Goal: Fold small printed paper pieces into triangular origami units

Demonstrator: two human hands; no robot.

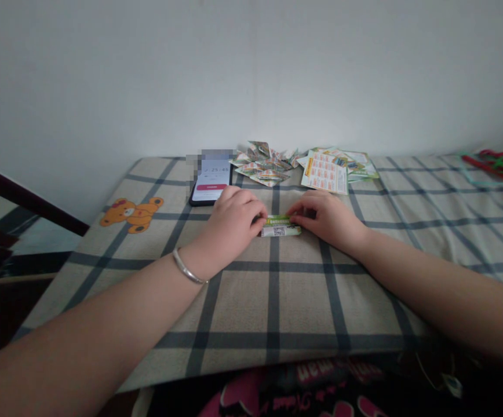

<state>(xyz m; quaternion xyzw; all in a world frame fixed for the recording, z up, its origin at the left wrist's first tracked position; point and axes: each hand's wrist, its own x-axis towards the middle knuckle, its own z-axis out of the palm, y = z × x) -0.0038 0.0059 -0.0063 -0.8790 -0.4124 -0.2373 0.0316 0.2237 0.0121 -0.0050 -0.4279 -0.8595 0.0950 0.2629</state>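
Observation:
A small printed paper (280, 230), folded into a narrow strip with green print and a square code, lies on the checked cloth between my hands. My left hand (238, 217), with a silver bangle on the wrist, pinches its left end between thumb and fingers. At the other end, my right hand (323, 217) grips the strip the same way. Just behind sit several folded paper pieces (266, 165) with pointed corners, heaped together. Flat printed cards (326, 174) are stacked to their right.
A phone (211, 182) showing a timer leans or lies behind my left hand. An orange bear picture (133, 214) is on the cloth at the left. Red and green stringy items in a clear tray (495, 168) stand far right. A pale wall (251, 75) bounds the table's back.

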